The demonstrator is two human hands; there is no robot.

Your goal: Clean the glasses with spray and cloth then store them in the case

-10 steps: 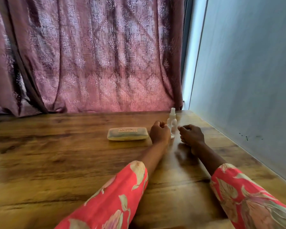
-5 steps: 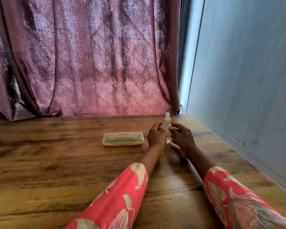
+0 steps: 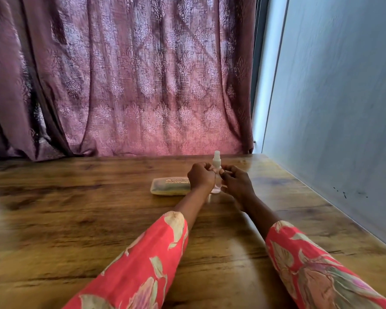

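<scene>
Single head-worn wide-angle view, looking forward and slightly down across wooden table (image 3: 76, 219) toward its far edge. Curtain (image 3: 132, 74) fills background behind far edge; wall (image 3: 332, 108) runs along table's right edge. Both forearms enter from bottom edge of view, near lens; hands sit mid-distance, toward far right corner.

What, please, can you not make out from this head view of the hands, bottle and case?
- Grip on the bottle: the left hand and right hand flank it with curled fingers; contact is unclear.
- Case: its right end is hidden by the left hand; the label is too small to read.
- Glasses and cloth: not seen; whether they lie in the case cannot be told.
</scene>
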